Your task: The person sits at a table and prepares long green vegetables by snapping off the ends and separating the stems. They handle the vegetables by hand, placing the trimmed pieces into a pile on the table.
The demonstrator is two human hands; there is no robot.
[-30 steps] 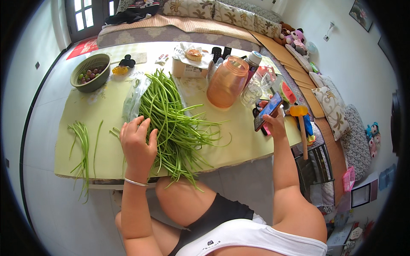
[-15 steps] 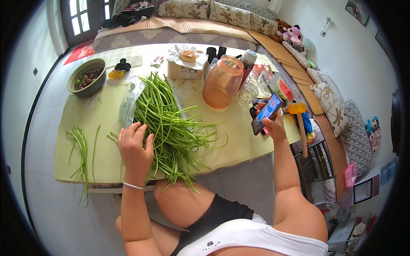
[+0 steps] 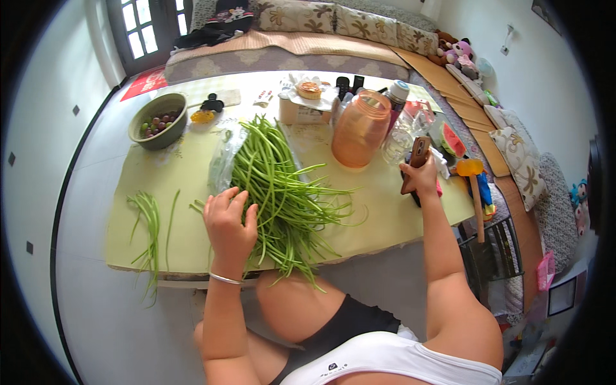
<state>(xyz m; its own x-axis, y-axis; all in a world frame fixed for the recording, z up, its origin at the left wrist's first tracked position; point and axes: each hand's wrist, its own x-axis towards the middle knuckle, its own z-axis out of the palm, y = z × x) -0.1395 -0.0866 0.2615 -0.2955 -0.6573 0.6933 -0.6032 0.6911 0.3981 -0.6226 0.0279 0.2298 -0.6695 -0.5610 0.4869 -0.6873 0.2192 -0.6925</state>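
Observation:
A big heap of long green vegetable stems [image 3: 276, 186] lies across the table, partly on a clear plastic bag [image 3: 224, 160], its ends hanging over the near edge. My left hand [image 3: 231, 221] rests at the left side of the heap, fingers loosely apart and gripping nothing I can see. Off to the right, my right hand [image 3: 422, 178] is closed around a brown smartphone [image 3: 419, 151]. The phone is tilted up with its camera side showing, close to the dark items on the table. A smaller bunch of stems [image 3: 149, 224] and one single stem [image 3: 172, 221] lie at the left.
On the yellow-covered table [image 3: 378, 221] stand a bowl of grapes [image 3: 138, 131], a white box [image 3: 298, 112] topped with a mooncake [image 3: 309, 90], an orange plastic jar [image 3: 360, 131] and a capped bottle [image 3: 398, 96]. A watermelon piece [image 3: 453, 138] and an orange-headed mallet [image 3: 473, 183] are at the right.
The phone has turned from showing its lit screen to showing its back, and my right hand has lowered it slightly. My left hand stays beside the stems. The whole view has shifted.

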